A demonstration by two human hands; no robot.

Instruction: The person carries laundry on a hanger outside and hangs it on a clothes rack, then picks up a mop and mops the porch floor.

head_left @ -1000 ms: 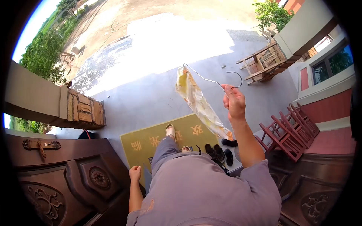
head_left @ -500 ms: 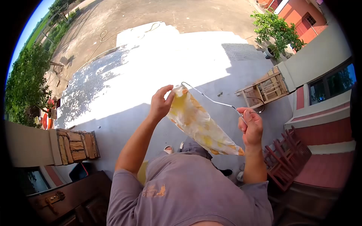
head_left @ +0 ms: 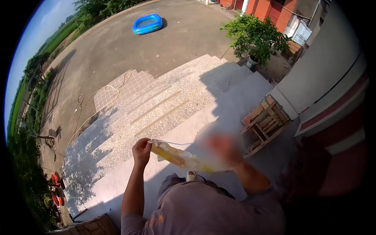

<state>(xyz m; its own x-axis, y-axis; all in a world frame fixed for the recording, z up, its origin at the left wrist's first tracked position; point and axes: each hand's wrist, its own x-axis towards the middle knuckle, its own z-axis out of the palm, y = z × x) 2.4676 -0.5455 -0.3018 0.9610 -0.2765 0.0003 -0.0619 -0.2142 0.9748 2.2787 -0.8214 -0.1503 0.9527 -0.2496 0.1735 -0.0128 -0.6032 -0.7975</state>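
Observation:
My left hand [head_left: 141, 152] is closed, thumb and fingers pinching one corner of a thin white cloth with yellow and orange patches [head_left: 172, 156]. The cloth stretches in a narrow strip towards my right hand [head_left: 224, 148]. A thin wire clothes hanger [head_left: 170, 143] runs along its upper edge, one end at my left fingertips, the other going into the blur around my right hand. That blur hides my right fingers and what they hold. Both hands are raised in front of my body, above a foot in a light sandal [head_left: 192, 176].
Pebbled steps [head_left: 156, 105] descend ahead to a concrete yard [head_left: 188, 35] with a blue inflatable pool [head_left: 147, 24]. A wooden frame [head_left: 264, 127] stands at the right by the wall. A potted shrub [head_left: 256, 39] grows beyond it. A hose [head_left: 81, 117] lies at the left.
The view has lifted and turned towards the yard, bringing the pool into sight. Both hands sit lower in view, and the cloth hangs more level. My right hand, earlier closed on the hanger, is now blurred.

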